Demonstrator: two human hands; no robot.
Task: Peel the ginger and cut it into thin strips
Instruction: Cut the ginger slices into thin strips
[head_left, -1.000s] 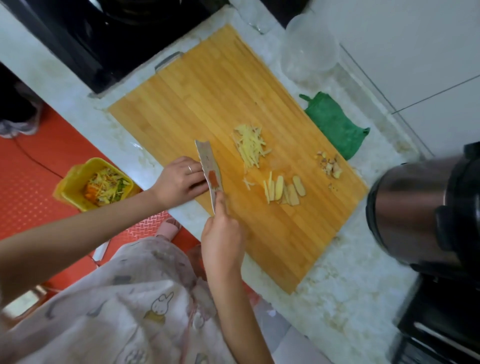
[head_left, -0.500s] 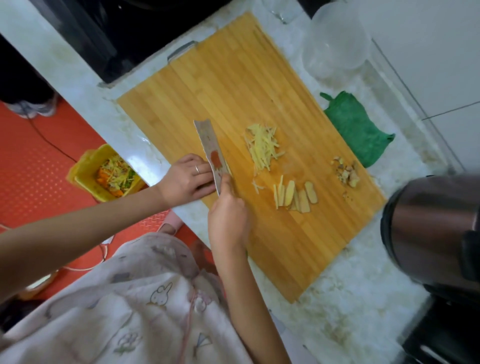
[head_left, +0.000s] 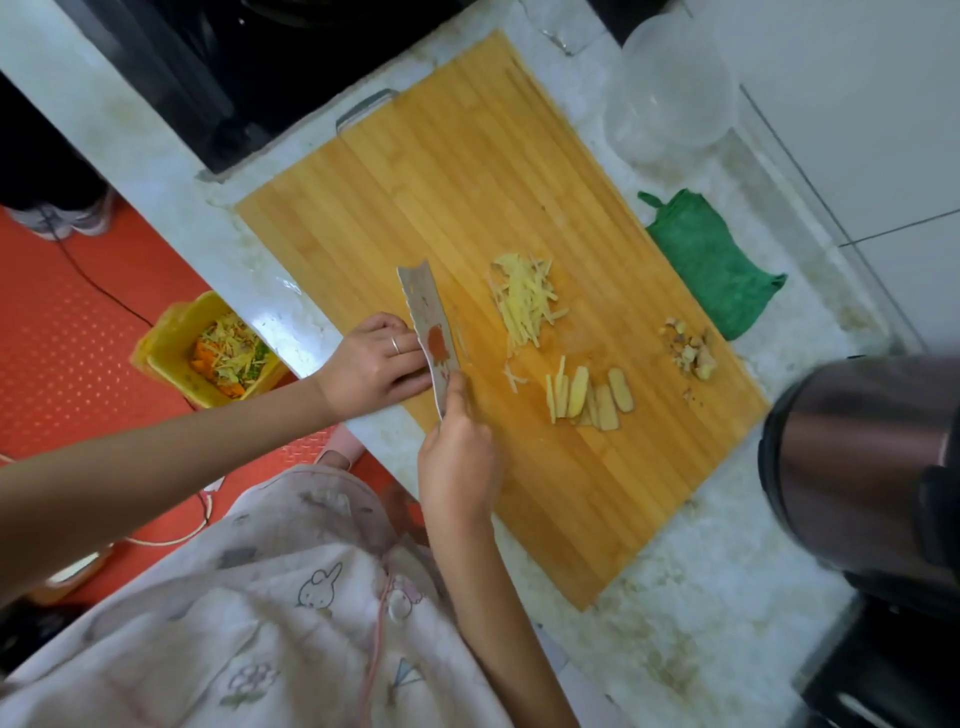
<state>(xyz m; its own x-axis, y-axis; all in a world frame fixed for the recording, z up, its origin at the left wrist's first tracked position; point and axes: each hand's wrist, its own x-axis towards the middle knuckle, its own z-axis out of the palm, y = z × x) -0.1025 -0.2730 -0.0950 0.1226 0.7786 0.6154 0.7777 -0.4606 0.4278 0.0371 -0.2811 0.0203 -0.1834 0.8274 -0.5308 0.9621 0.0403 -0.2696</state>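
steel knife (head_left: 422, 299) | right fingers (head_left: 458, 391) grip; left fingers (head_left: 410, 359) flat on it | three ginger slices (head_left: 620, 389); one strip pile (head_left: 524, 304)

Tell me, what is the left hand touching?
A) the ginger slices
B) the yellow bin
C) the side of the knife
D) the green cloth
C: the left hand has its fingers against the side of the knife, whose handle the right hand grips.
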